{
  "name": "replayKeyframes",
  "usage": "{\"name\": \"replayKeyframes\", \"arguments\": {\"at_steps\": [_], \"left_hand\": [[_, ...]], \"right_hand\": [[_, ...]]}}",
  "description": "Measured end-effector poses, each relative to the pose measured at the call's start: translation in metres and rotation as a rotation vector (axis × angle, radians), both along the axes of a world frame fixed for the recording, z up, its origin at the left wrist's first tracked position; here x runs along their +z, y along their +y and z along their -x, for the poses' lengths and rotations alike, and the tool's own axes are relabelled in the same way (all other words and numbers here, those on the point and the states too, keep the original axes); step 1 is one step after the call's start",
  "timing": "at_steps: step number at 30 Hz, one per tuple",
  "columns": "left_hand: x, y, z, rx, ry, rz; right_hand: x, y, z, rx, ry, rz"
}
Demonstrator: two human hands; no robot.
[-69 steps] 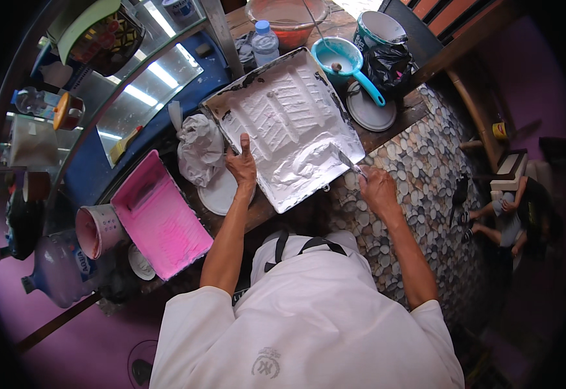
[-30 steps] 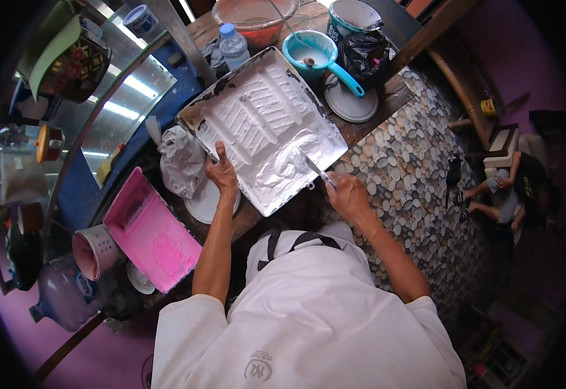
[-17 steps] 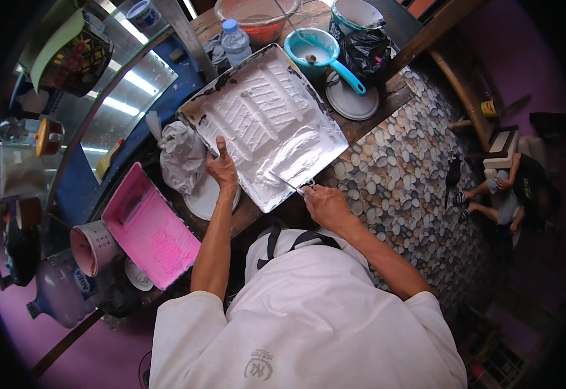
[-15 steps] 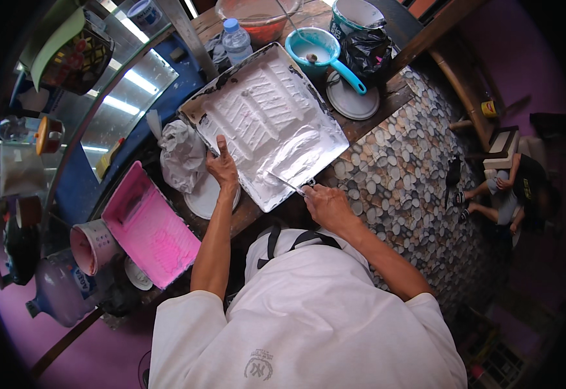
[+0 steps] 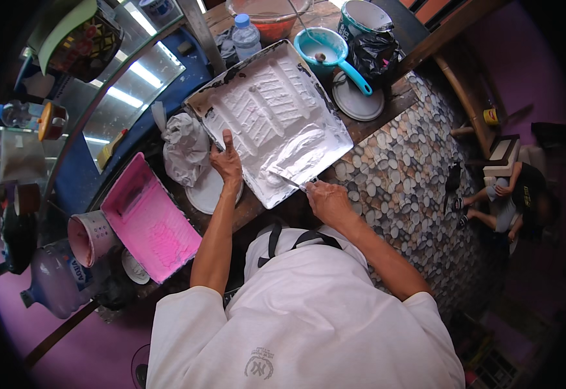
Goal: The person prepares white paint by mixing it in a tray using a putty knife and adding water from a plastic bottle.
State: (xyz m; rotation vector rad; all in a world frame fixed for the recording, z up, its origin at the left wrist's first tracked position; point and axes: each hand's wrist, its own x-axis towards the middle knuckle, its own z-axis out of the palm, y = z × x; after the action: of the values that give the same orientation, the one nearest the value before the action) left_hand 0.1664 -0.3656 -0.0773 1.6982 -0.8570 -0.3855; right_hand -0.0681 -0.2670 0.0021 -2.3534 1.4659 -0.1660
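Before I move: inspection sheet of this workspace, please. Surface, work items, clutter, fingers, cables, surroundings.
Surface: wooden table, partly covered.
Work items: white-coated tray; metal-bladed tool at its near end.
Clutter: pink tray, crumpled whitish bag, capped bottle, turquoise pan, black bag.
Left fingers: on the white-coated tray's left edge.
Right fingers: gripping the metal-bladed tool.
Cables: nothing seen.
Surroundings: pebble-patterned floor; seated person, right.

Worn wooden table (image 5: 396,102) carries a white-smeared paint tray (image 5: 318,97) at its near edge, capped bottle (image 5: 247,43), orange basin (image 5: 273,27), round lids (image 5: 358,105).
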Motion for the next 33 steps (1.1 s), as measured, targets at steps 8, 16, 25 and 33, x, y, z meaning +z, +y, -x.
{"name": "replayKeyframes", "arguments": {"at_steps": [8, 16, 25, 33], "left_hand": [[-0.004, 0.005, -0.007, -0.062, 0.067, -0.154], [-0.007, 0.004, -0.011, -0.090, 0.067, -0.142], [-0.006, 0.005, -0.010, -0.065, 0.034, -0.146], [-0.002, 0.005, -0.008, -0.078, 0.054, -0.153]], "right_hand": [[0.022, 0.008, -0.016, -0.030, -0.063, -0.141], [-0.001, 0.003, -0.002, -0.052, -0.067, 0.047], [-0.014, 0.003, -0.009, -0.024, -0.058, -0.008], [0.011, -0.022, 0.044, -0.205, -0.114, -0.170]]}}
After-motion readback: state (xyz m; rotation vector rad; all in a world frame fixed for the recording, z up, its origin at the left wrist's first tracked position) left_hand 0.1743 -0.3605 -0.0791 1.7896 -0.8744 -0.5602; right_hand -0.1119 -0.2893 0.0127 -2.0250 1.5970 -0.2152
